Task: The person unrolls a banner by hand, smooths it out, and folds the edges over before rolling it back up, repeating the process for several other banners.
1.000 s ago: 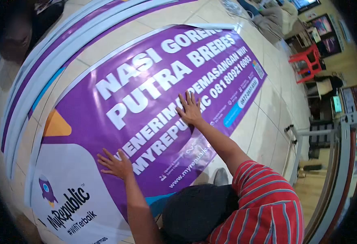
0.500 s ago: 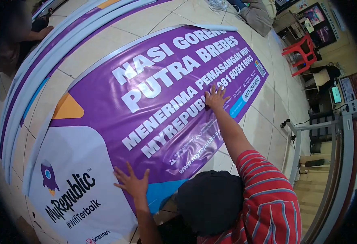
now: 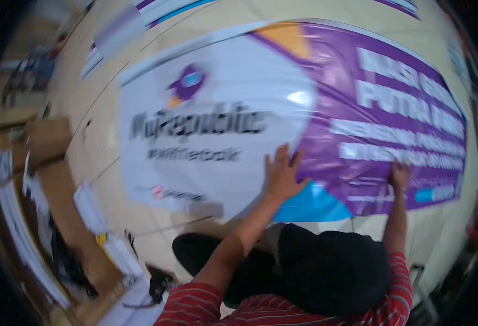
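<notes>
A large printed banner (image 3: pixel 282 76) lies on the tiled floor, white on its left part and purple on its right, with a rocket logo and white lettering. My left hand (image 3: pixel 284 176) rests palm down with fingers spread where the white and purple meet, just above a blue patch. Further right, my right hand (image 3: pixel 399 176) is on the purple part over the lower lines of text. It looks smaller and blurred, fingers stretched forward, holding nothing I can see. Several small creases run through the purple area.
Brown cardboard (image 3: pixel 70 212) and white rolls or strips (image 3: pixel 114 252) lie at the left. Another banner strip (image 3: pixel 157 16) crosses the top edge. A dark rounded shape (image 3: pixel 331 269) blocks the view between my arms.
The view has swung left, so the banner's white part and the cardboard show more. My left hand now lies further up on the banner; my right hand is still on the purple text.
</notes>
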Tool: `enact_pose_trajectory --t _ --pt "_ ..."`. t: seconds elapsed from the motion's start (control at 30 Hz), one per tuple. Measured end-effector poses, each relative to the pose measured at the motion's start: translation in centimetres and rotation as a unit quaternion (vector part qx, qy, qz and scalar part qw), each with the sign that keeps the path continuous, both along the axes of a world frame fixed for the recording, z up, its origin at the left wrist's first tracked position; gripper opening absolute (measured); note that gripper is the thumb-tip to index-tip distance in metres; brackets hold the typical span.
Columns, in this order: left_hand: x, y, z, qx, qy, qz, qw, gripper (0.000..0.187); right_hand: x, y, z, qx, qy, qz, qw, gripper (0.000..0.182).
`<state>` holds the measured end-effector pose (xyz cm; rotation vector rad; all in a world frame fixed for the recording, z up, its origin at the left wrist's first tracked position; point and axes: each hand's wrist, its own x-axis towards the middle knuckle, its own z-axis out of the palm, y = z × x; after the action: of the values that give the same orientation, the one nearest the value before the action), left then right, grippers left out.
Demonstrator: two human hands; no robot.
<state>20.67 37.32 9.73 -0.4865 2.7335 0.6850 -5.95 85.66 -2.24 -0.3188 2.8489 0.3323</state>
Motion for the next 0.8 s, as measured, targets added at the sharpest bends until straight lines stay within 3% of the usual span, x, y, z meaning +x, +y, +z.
enact_pose_trajectory --t 0.03,0.1,0.13,0.2,0.23,0.27,0.33,0.37,0.4,0.43,0.5,0.63,0.7,0.77,0.8 --pt "2.9 -4.0 0.2 -0.007 0.041 0.03 0.999 0.086 -1.3 -1.8 0.0 -0.105 -0.044 -0.148 0.982 0.062" --pt "6.8 -6.9 -1.6 -0.041 0.094 0.085 0.991 0.086 -4.6 1.4 -3.0 0.017 0.056 -0.231 0.971 0.073" --pt "9.5 -9.0 -1.7 -0.052 0.083 0.1 0.99 0.086 -3.5 -3.9 -1.8 0.009 0.043 -0.216 0.975 0.073" --pt "14.4 -13.4 -1.5 -0.049 0.059 0.13 0.989 0.089 1.5 -13.9 2.2 0.012 0.213 0.003 0.977 0.066" --pt "16.9 -15.8 -1.4 -0.053 0.055 0.135 0.988 0.089 3.0 -16.8 0.8 -0.076 0.185 0.114 0.973 0.062" --pt "18.6 -15.5 -0.7 -0.025 0.015 0.125 0.992 0.092 6.2 -21.7 1.9 -0.163 0.101 0.131 0.973 0.062" --pt "22.9 -18.8 1.2 0.012 -0.026 0.118 0.993 0.095 13.8 -31.6 4.2 -0.144 0.005 0.158 0.977 0.064" --pt "24.4 -20.4 2.4 0.007 -0.104 0.022 0.994 0.102 16.0 -34.2 3.9 -0.151 -0.013 0.168 0.974 0.062" --pt "25.3 -21.3 3.1 0.005 -0.178 -0.072 0.981 0.109 16.0 -35.0 3.7 -0.157 -0.018 0.175 0.972 0.062" --pt "25.5 -21.2 2.7 0.001 -0.175 -0.066 0.982 0.109 15.2 -35.1 3.5 -0.132 -0.006 0.166 0.977 0.062" --pt "25.2 -21.6 1.2 -0.003 -0.154 -0.183 0.971 0.123 13.5 -35.6 3.6 -0.083 0.03 0.139 0.986 0.062" --pt "23.9 -21.3 -0.1 0.032 -0.077 -0.146 0.986 0.128 9.3 -34.4 3.7 -0.096 0.06 0.138 0.984 0.058" --pt "23.3 -21.9 0.5 0.031 -0.074 -0.146 0.986 0.119 5.5 -31.4 1.3 -0.116 0.089 0.181 0.973 0.059" --pt "24.5 -22.5 1.9 0.016 0.027 -0.185 0.982 0.109 6.7 -32.2 1.9 -0.135 0.098 0.223 0.96 0.06" --pt "25.6 -23.4 2.4 0.031 -0.02 -0.224 0.974 0.081 7.4 -32.8 1.8 -0.113 0.062 0.193 0.973 0.061"
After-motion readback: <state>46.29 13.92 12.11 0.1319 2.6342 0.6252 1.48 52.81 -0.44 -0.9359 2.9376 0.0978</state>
